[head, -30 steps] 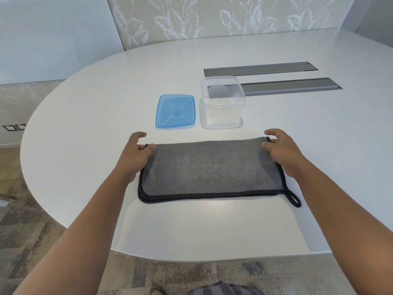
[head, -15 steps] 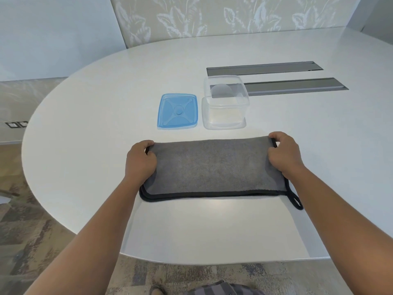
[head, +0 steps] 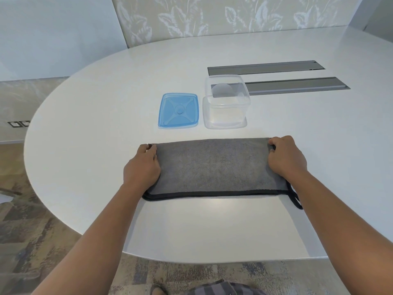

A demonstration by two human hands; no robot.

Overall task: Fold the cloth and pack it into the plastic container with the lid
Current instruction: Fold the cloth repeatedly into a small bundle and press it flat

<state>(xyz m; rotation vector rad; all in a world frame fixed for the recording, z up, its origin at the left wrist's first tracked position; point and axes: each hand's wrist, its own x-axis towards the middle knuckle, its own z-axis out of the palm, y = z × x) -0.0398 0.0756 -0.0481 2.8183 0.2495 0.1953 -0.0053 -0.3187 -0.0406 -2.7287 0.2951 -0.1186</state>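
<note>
A grey cloth (head: 213,167) with black trim lies folded in a long rectangle on the white table (head: 106,103). Its hanging loop sticks out at the near right corner. My left hand (head: 142,167) pinches the cloth's far left corner. My right hand (head: 286,157) pinches the far right corner. Beyond the cloth stands a clear plastic container (head: 225,101), open and upright. Its blue lid (head: 178,110) lies flat just to the left of it, apart from it.
Two long grey cable hatches (head: 297,85) are set into the table behind the container. The table's curved front edge runs close below the cloth, with patterned floor beneath. A patterned wall stands behind the table.
Both hands have closed from spread fingers at the cloth's far corners into pinches on those corners. The cloth itself lies where it was.
</note>
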